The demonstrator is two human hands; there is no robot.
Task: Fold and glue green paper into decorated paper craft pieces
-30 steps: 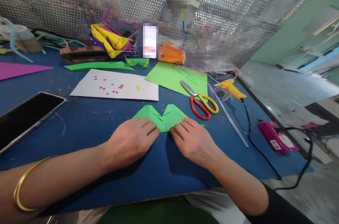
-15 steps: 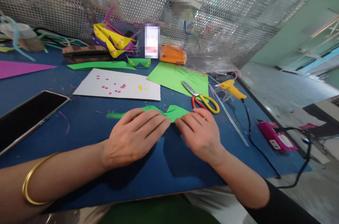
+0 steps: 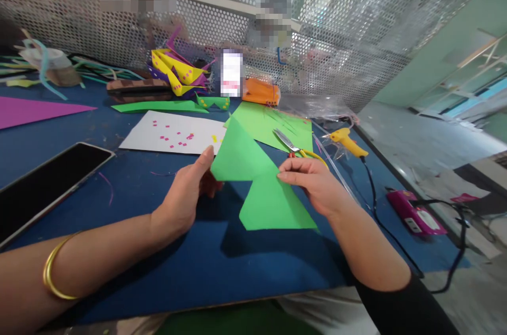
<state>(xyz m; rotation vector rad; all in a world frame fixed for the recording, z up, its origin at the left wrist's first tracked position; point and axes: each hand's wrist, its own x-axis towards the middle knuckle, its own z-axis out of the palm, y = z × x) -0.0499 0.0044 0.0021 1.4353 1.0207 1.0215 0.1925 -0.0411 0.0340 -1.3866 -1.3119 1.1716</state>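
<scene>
In the head view, a green paper cutout [image 3: 245,160] shaped like two mask-like lobes joined at a narrow middle is held tilted above the blue table. My right hand [image 3: 311,182] pinches its right edge near the middle between thumb and fingers. Beside the left corner of the cutout is my left hand [image 3: 186,187], its thumb stretched up and apart from the curled fingers. Those fingertips are partly hidden near the paper corner, and whether they touch it is unclear. Scissors [image 3: 287,140] with red and yellow handles lie just behind my right hand, which partly covers them.
A white sheet [image 3: 138,137] bears small pink and yellow squares; a light green sheet [image 3: 297,121] lies beside it. A dark phone [image 3: 55,184] rests at left. To the right are a yellow glue gun [image 3: 346,140] and a pink power strip [image 3: 415,211] with black cables.
The green cutout has been lifted from the table and turned out wide. My left hand has come off the paper to its left side; my right hand now pinches its edge.
</scene>
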